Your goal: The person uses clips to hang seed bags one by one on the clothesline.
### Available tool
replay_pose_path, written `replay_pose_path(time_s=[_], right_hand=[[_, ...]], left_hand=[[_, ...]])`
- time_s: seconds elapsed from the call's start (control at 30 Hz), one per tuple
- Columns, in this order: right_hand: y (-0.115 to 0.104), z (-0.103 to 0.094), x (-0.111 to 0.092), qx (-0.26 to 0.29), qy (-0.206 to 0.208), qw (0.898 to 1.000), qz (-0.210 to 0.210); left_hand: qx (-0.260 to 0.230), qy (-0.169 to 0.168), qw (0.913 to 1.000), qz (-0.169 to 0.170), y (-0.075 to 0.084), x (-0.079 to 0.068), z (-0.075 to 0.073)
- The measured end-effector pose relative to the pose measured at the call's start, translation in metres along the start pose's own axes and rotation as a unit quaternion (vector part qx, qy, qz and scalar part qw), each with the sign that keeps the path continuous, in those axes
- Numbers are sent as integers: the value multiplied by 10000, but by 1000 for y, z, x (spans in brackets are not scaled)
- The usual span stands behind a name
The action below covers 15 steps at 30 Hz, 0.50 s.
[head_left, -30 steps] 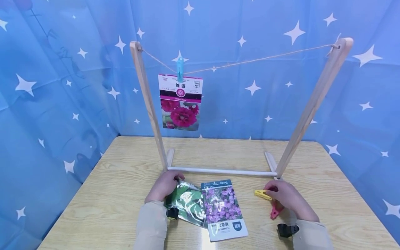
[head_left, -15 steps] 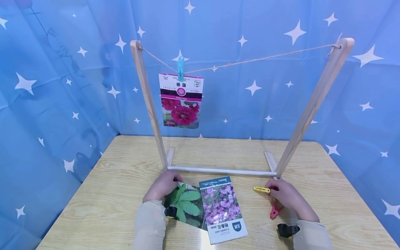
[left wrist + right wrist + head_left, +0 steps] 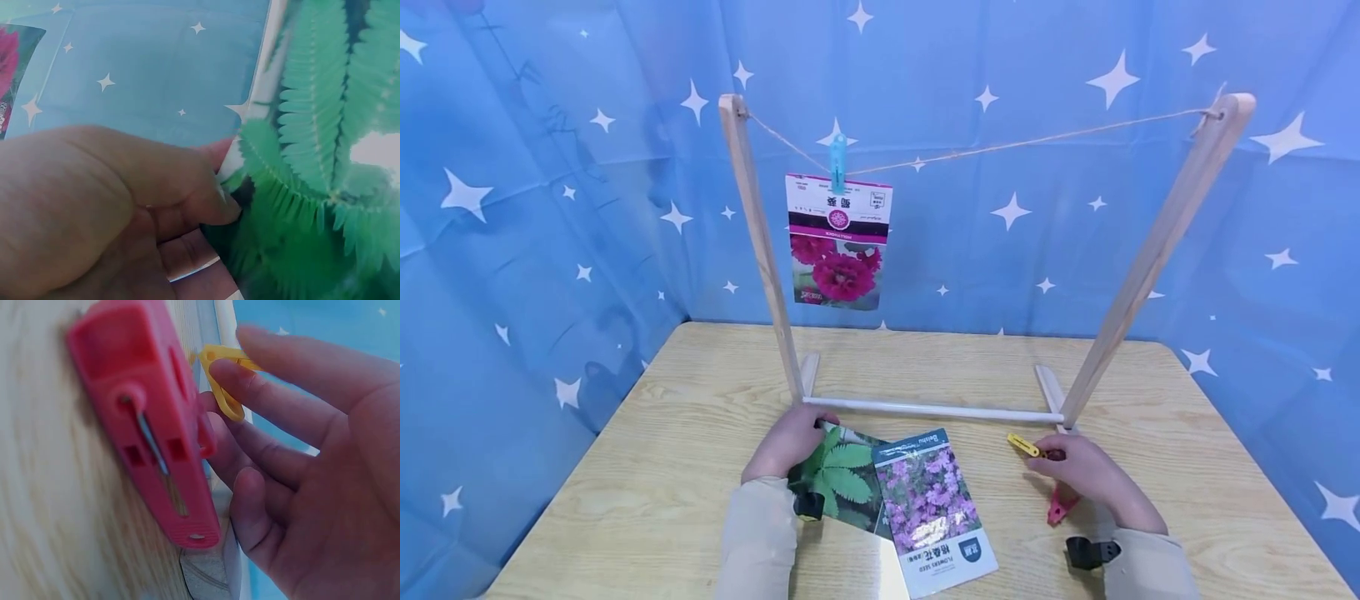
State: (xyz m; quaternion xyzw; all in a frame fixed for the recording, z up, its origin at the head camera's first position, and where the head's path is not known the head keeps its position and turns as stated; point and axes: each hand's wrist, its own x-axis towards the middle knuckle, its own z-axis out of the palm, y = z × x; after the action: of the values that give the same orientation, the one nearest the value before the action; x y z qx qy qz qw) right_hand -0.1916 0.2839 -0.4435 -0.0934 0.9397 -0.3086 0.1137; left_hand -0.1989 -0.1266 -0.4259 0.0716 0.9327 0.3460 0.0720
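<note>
My left hand (image 3: pixel 786 442) pinches the upper left corner of a seed packet with green leaves (image 3: pixel 847 477); thumb and fingers grip its edge (image 3: pixel 234 200) in the left wrist view. A purple-flower seed packet (image 3: pixel 928 504) overlaps its right side. Over to the right, my right hand (image 3: pixel 1088 473) holds a yellow clothespin (image 3: pixel 1022 444) between its fingertips, just above the table. Below that hand lies a pink clothespin (image 3: pixel 1061 505), large and close in the right wrist view (image 3: pixel 144 425).
Behind the hands stands a wooden frame with a white crossbar (image 3: pixel 925 409) and a string (image 3: pixel 1037 140) between its posts. A blue clothespin (image 3: pixel 838 162) fixes a hollyhock packet (image 3: pixel 841 271) to the string. A starry blue curtain (image 3: pixel 955 233) surrounds the table (image 3: pixel 625 500).
The yellow clothespin has turned in my right fingers. The green-leaf packet has shifted slightly in my left hand, and the purple-flower packet has tilted a little more. The pink clothespin stays put.
</note>
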Motion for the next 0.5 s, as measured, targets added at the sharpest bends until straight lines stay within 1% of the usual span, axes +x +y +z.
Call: replay_pose_path(time_s=[0.07, 0.17, 0.27, 0.5], right_hand=[[0, 0, 0, 98, -41, 9999, 78], [1, 0, -1, 252, -22, 9997, 43], [3, 0, -2, 324, 86, 9994, 12], [4, -1, -3, 298, 326, 9990, -54]], left_hand=[[24, 56, 10000, 1, 1, 0, -1], [12, 76, 9999, -122, 2, 0, -1], [17, 98, 9997, -212, 2, -1, -1], [-59, 257, 9990, -347, 3, -1, -3]])
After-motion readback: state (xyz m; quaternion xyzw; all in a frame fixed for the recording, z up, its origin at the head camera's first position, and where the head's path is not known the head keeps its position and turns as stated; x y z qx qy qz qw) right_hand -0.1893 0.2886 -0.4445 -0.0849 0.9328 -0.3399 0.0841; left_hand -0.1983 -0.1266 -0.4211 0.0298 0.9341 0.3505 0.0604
